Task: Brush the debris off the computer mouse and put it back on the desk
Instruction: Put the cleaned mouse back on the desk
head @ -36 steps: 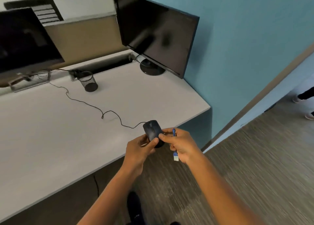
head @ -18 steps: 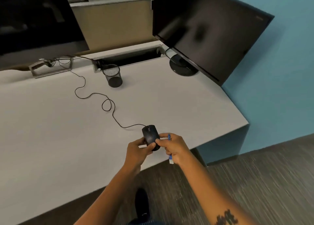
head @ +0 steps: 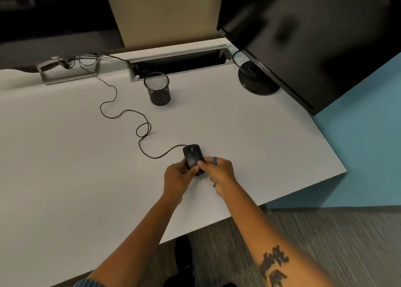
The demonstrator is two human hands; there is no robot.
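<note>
Both my hands have carried the black corded computer mouse forward from the edge to over the white desk top. My left hand and right hand pinch its rear; the right also clasps a thin blue-handled brush.

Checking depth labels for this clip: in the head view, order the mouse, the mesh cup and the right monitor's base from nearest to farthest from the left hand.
1. Mouse: in the left hand, fingers on it.
2. Mesh cup: farther back, mid-desk, by the cable slot.
3. Monitor base: back right, under the tilted screen.
</note>
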